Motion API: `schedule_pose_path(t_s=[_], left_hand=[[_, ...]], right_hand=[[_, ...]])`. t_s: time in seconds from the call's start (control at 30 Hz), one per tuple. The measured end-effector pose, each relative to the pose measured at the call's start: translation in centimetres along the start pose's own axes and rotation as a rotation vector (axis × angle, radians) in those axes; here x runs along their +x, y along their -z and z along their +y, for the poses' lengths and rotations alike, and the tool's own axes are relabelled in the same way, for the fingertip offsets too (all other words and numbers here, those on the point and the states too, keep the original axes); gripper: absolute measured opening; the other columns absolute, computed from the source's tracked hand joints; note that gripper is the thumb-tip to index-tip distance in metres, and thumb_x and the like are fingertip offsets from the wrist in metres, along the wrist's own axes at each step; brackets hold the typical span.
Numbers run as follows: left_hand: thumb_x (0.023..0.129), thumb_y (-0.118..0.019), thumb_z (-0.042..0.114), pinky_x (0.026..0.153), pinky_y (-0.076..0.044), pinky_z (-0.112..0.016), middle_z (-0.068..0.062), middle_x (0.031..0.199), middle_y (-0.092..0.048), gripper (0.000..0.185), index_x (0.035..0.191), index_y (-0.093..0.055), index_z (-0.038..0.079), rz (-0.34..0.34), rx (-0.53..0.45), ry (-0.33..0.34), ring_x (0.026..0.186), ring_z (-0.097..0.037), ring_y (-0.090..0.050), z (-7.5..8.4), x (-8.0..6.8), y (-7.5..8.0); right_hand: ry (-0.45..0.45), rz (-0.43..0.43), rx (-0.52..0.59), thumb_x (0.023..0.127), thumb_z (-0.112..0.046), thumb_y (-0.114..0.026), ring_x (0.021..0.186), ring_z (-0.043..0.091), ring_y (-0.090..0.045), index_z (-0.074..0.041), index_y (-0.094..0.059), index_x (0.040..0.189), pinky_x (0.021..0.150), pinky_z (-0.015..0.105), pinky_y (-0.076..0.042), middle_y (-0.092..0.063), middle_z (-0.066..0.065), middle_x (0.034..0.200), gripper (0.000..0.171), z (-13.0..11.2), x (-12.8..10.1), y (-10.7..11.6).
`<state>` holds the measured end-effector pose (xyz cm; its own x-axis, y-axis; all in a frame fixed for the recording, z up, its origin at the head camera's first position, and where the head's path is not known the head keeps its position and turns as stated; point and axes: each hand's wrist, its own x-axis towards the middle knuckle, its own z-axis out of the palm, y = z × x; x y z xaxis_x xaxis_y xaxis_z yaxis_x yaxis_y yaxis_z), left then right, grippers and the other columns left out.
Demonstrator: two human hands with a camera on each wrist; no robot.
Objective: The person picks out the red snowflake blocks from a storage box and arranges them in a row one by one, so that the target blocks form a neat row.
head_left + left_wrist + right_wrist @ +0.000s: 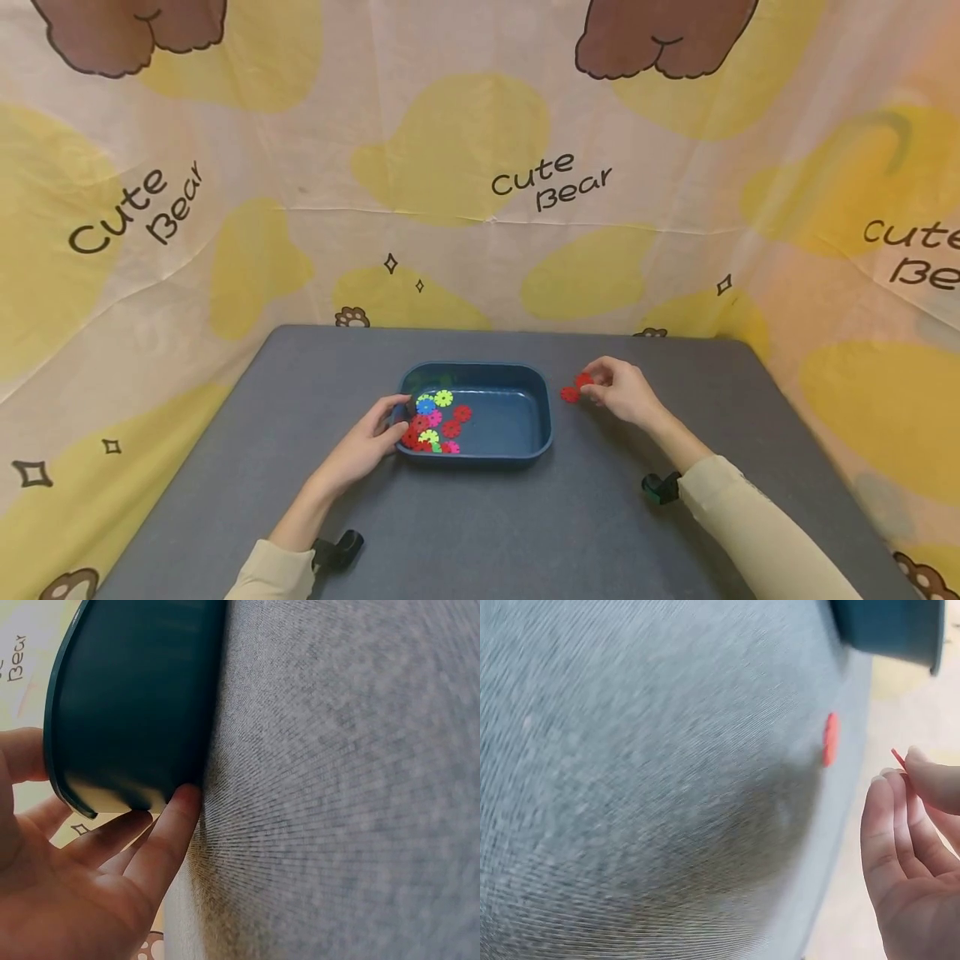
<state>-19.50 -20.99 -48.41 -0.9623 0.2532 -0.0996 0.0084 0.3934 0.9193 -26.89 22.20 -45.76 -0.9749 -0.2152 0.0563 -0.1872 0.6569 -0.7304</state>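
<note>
A dark blue plastic tub (487,457) stands on the table, with red, yellow-green, blue and pink notched plastic discs (451,429) gathered at its left end. My left hand (369,437) grips that end; in the left wrist view its thumb is at the rim and the fingers lie against the outer wall (135,712). Right of the tub, my right hand (622,393) pinches a red notched disc (898,759) between thumb and fingertips, above the table. Another red disc (570,395) lies flat on the table between that hand and the tub.
The grey table (480,533) ends at a back edge close behind the tub. A printed cloth (450,167) hangs behind and along both sides. Each wrist wears a black camera mount (339,550) that sticks out toward the middle.
</note>
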Motion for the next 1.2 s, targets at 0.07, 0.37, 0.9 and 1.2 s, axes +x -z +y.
schedule_pose_path(t_s=[0.07, 0.37, 0.9, 1.2], left_hand=[[0.098, -0.054, 0.029, 0.094, -0.046, -0.049, -0.013, 0.154, -0.02, 0.049, 0.142, -0.036, 0.021, 0.0, 0.003, 0.0, 0.139, -0.038, -0.026, 0.0, 0.0, 0.0], [0.097, -0.056, 0.03, 0.094, -0.046, -0.048, -0.016, 0.153, -0.022, 0.052, 0.143, -0.036, 0.017, -0.003, -0.004, 0.016, 0.138, -0.038, -0.028, 1.9, -1.0, -0.1], [0.097, -0.055, 0.032, 0.096, -0.044, -0.049, -0.019, 0.154, -0.019, 0.055, 0.144, -0.035, 0.013, -0.016, -0.007, 0.02, 0.139, -0.04, -0.026, 2.8, -1.3, 0.1], [0.098, -0.054, 0.027, 0.094, -0.046, -0.048, -0.014, 0.154, -0.02, 0.048, 0.142, -0.037, 0.021, 0.008, 0.001, 0.006, 0.139, -0.037, -0.026, 0.2, -0.2, 0.0]], right_hand=[[-0.018, -0.003, -0.011, 0.086, -0.015, -0.072, 0.065, 0.017, -0.063, -0.007, -0.063, 0.109, 0.059, 0.033, -0.052, -0.064, 0.005, 0.079, 0.026, 0.5, 0.1, -0.1], [-0.091, -0.046, -0.059, 0.086, -0.012, -0.071, 0.062, 0.017, -0.061, -0.004, -0.062, 0.108, 0.056, 0.031, -0.051, -0.059, 0.006, 0.074, 0.025, 2.3, 0.5, -0.8], [-0.008, -0.053, -0.184, 0.088, -0.019, -0.069, 0.055, 0.017, -0.049, -0.002, -0.062, 0.109, 0.052, 0.031, -0.043, -0.056, 0.004, 0.071, 0.028, 1.9, 0.8, 0.3], [0.023, -0.024, -0.093, 0.091, -0.026, -0.065, 0.069, 0.019, -0.058, -0.009, -0.064, 0.109, 0.06, 0.033, -0.049, -0.066, 0.006, 0.089, 0.025, -1.0, 0.2, 1.5]])
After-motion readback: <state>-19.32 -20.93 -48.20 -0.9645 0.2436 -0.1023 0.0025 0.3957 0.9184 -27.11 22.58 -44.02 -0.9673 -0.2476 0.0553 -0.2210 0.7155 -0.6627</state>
